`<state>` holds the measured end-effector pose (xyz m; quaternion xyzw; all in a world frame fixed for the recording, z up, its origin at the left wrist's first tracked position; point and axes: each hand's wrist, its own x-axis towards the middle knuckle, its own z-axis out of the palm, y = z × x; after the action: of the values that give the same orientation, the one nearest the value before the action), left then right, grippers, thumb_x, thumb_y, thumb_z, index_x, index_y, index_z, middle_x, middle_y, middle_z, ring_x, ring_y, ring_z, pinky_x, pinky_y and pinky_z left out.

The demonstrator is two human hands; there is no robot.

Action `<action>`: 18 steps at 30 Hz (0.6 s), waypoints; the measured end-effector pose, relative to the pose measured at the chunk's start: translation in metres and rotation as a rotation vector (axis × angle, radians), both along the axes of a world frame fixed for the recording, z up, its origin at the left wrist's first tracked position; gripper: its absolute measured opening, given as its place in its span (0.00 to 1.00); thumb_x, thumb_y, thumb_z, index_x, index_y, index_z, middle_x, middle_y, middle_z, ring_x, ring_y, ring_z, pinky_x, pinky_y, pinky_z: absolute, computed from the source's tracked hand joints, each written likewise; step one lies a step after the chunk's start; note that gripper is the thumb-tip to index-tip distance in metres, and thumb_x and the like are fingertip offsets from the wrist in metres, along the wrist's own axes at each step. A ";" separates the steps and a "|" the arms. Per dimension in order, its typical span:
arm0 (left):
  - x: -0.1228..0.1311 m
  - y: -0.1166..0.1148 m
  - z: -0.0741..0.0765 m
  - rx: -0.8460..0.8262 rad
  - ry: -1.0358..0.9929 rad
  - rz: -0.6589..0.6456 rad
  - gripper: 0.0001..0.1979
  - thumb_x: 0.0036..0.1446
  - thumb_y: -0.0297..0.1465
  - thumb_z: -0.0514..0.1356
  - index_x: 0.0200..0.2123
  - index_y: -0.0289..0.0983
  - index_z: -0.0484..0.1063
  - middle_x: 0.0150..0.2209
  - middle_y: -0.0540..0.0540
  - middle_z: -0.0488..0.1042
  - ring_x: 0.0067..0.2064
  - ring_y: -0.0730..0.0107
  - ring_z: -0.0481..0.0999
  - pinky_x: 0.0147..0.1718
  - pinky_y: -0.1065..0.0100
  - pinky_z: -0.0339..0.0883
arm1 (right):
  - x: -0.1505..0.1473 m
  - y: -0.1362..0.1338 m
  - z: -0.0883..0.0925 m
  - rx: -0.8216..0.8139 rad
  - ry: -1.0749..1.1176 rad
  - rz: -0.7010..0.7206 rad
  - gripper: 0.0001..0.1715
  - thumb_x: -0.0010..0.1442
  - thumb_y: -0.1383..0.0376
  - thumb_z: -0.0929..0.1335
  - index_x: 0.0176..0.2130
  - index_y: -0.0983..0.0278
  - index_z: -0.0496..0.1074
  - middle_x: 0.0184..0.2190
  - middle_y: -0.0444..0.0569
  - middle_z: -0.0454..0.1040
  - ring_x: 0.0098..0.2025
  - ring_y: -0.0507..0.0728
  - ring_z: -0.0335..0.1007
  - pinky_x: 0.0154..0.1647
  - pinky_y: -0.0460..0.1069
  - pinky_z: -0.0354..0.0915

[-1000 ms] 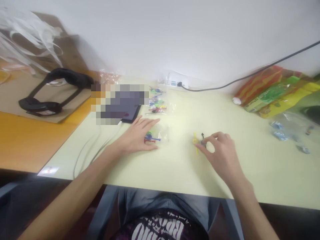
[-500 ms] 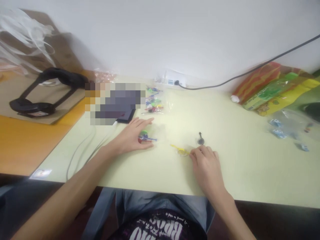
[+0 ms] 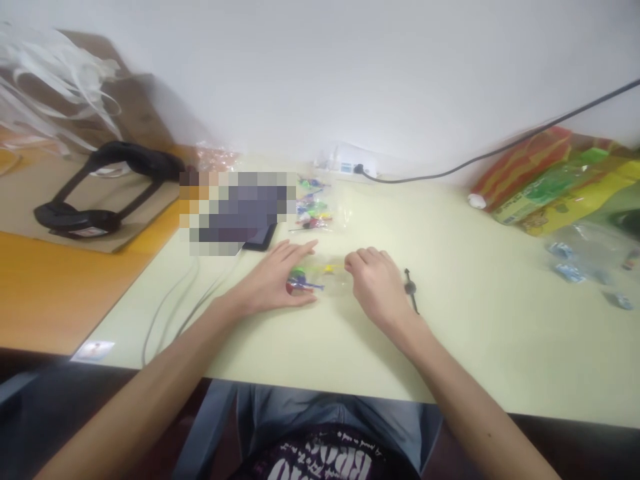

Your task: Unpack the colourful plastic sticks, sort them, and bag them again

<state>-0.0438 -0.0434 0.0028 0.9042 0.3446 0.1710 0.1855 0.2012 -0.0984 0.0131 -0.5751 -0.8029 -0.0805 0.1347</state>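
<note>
While my two hands meet over the small clear bag [image 3: 327, 277], I am partway through filling it with little toy pieces.

My left hand [image 3: 277, 283] lies flat and open on the bag's left end, pinning it to the tabletop, with red, blue and green pieces [image 3: 299, 280] showing under my fingers. My right hand [image 3: 373, 287] is curled loosely at the bag's right end; a yellow piece [image 3: 329, 269] shows just beside its fingertips, but I cannot tell whether I grip it or the bag. A small black piece [image 3: 411, 290] lies loose just right of that hand, well in from the front edge. I judge the next move calls for holding the bag's mouth open and fetching the black piece.
</note>
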 end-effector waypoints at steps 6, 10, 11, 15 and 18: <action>0.001 0.001 -0.002 0.029 0.014 -0.027 0.49 0.54 0.50 0.67 0.72 0.43 0.50 0.68 0.41 0.63 0.67 0.47 0.63 0.70 0.47 0.50 | -0.030 0.010 -0.022 0.006 0.130 0.086 0.13 0.71 0.68 0.63 0.42 0.61 0.78 0.50 0.57 0.73 0.51 0.64 0.61 0.48 0.57 0.56; 0.002 0.001 -0.003 0.034 0.012 -0.028 0.48 0.55 0.51 0.66 0.72 0.43 0.51 0.68 0.41 0.64 0.66 0.47 0.64 0.70 0.46 0.50 | -0.036 0.012 -0.027 -0.034 0.263 0.123 0.13 0.69 0.66 0.66 0.40 0.58 0.81 0.57 0.55 0.69 0.58 0.66 0.58 0.55 0.59 0.56; 0.002 0.001 -0.003 0.035 0.010 -0.025 0.47 0.55 0.50 0.67 0.72 0.43 0.51 0.67 0.41 0.64 0.66 0.47 0.64 0.70 0.46 0.50 | -0.034 0.012 -0.026 -0.042 0.305 0.124 0.13 0.70 0.65 0.66 0.40 0.57 0.81 0.57 0.54 0.69 0.59 0.66 0.58 0.55 0.59 0.56; 0.002 0.001 -0.004 0.038 0.014 -0.014 0.47 0.56 0.49 0.67 0.72 0.43 0.50 0.67 0.42 0.64 0.66 0.49 0.64 0.70 0.47 0.49 | -0.011 0.004 -0.010 -0.021 0.393 0.058 0.13 0.71 0.61 0.65 0.43 0.56 0.81 0.56 0.54 0.70 0.56 0.64 0.62 0.54 0.59 0.57; 0.000 0.001 -0.004 0.058 0.051 -0.010 0.47 0.56 0.49 0.66 0.72 0.42 0.50 0.67 0.41 0.64 0.67 0.50 0.63 0.72 0.47 0.44 | 0.024 -0.015 -0.001 0.073 0.305 -0.134 0.14 0.72 0.57 0.64 0.46 0.60 0.77 0.50 0.56 0.72 0.49 0.64 0.64 0.50 0.59 0.57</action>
<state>-0.0438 -0.0424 -0.0014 0.9149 0.3398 0.1569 0.1511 0.2248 -0.1133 0.0116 -0.6278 -0.7294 -0.0302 0.2703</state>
